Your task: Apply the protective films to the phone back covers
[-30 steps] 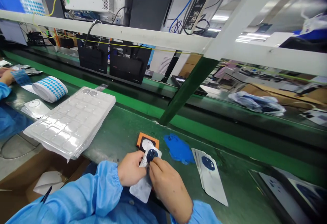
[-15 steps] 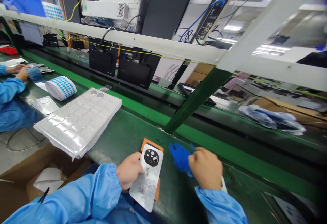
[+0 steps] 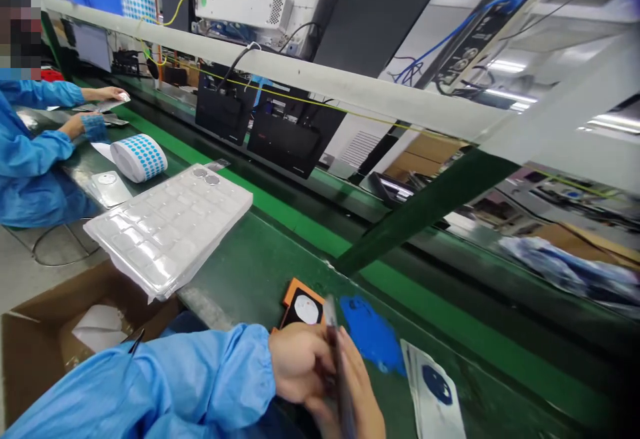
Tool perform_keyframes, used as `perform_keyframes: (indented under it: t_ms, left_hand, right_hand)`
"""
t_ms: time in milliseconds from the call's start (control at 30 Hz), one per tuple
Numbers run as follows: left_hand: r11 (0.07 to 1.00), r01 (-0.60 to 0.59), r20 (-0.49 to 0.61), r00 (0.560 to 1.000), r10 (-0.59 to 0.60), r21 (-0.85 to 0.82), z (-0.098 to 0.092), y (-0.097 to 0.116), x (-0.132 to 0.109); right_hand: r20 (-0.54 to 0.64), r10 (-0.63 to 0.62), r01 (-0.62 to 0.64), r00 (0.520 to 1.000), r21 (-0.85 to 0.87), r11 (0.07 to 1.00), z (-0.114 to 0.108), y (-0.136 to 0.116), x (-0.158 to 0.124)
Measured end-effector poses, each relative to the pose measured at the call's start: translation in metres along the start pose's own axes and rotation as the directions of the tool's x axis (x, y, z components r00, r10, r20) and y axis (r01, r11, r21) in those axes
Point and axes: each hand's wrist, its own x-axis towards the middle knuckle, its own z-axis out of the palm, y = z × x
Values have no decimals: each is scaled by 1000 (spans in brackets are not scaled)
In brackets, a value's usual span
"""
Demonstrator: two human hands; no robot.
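My left hand (image 3: 299,362) is closed on a thin grey phone back cover (image 3: 336,352), which is turned edge-on to the camera and blurred. My right hand (image 3: 361,392) lies against the cover's right face from below, fingers along it, and holds it too. Just beyond the hands, an orange jig (image 3: 295,294) with a black inset and a white disc rests on the green belt. Right of the jig lies a heap of peeled blue film (image 3: 371,333).
A stack of white sheets with blue round labels (image 3: 436,389) lies to the right. A stack of clear blister trays (image 3: 170,225) and a roll of blue dot stickers (image 3: 138,157) sit to the left. A co-worker's sleeves (image 3: 30,152) are at far left. An open cardboard box (image 3: 40,335) stands below.
My right hand came back from the blue film heap to the cover. The cover has turned from face-up to edge-on and lifted off the jig. The camera swung to the right.
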Motion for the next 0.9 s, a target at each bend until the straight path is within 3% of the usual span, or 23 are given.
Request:
perform_keyframes:
  t_ms: [67, 100, 167, 233, 300, 433, 900]
  left_hand:
    - [940, -62, -96, 990, 100, 335, -10, 9, -5]
    - [843, -109, -147, 965, 216, 527, -18, 15, -9]
    - [543, -147, -168, 857, 488, 827, -40, 25, -17]
    - [308, -103, -131, 746, 653, 946, -62, 29, -23]
    - [211, -64, -104, 710, 697, 975, -80, 27, -25]
    - [143, -90, -37, 710, 703, 986, -95, 16, -20]
    - [133, -87, -40, 674, 737, 987, -92, 18, -19]
  right_hand:
    - [-44, -29, 29, 999, -7, 1000, -8, 9, 11]
    - [-39, -51, 50, 998, -29, 998, -14, 16, 18]
    - [42, -104, 108, 994, -111, 988, -21, 31, 32]
    - [166, -132, 165, 977, -204, 965, -20, 45, 42]
    - [257, -130, 198, 958, -261, 945, -12, 55, 47]
    - [336, -99, 203, 936, -290, 935, 6, 58, 41]
    - [400, -31, 163, 916, -299, 940, 8, 41, 36]
